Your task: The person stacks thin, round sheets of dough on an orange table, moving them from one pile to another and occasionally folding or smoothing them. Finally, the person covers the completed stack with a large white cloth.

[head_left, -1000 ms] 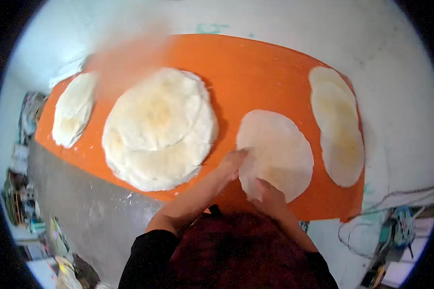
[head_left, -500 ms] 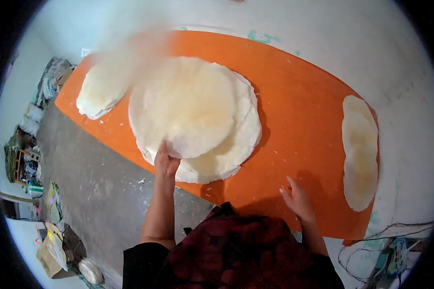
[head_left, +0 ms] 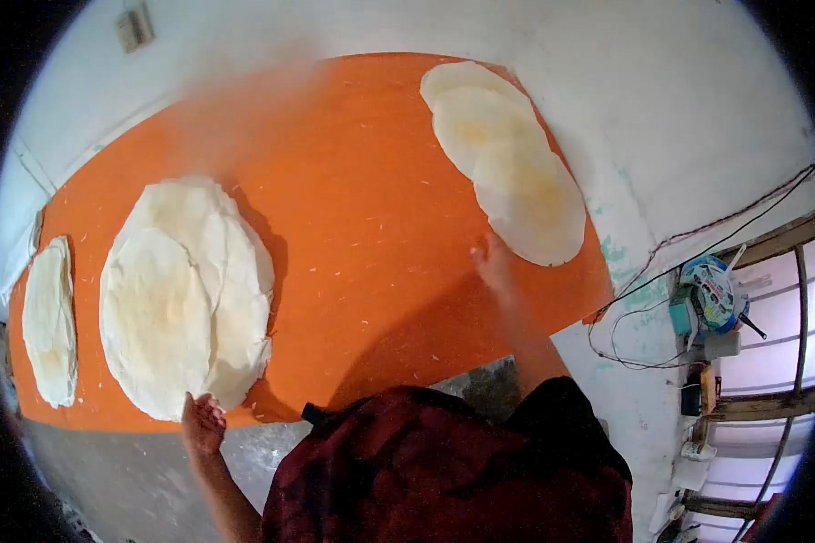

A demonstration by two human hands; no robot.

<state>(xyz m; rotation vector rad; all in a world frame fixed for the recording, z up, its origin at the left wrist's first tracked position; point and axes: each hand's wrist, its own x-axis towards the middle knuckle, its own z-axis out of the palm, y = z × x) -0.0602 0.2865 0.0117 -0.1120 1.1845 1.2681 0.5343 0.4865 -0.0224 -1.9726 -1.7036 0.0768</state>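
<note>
Thin round pale flatbread sheets lie in a large stack (head_left: 158,299) at the left of the orange table. My left hand (head_left: 204,423) is at the near edge of this stack, thumb raised and fingers loosely apart, with no sheet lifted in it. On the right, overlapping flatbread sheets (head_left: 530,195) form a short row with yellowish centres. My right hand (head_left: 492,262) reaches over the table just beside the lower sheet of that row. It is slightly blurred, its thumb and fingers look apart, and nothing shows in it.
A second, smaller stack (head_left: 52,321) sits at the table's far left end. The orange tabletop (head_left: 362,235) carries scattered pale crumbs. White walls border its far and right sides. Black cables (head_left: 697,240) and hanging items are on the right. A smear blurs the upper left.
My view has turned right. My left hand has let go of the top sheet, which lies on the large stack. My right hand has moved forward to the overlapping row.
</note>
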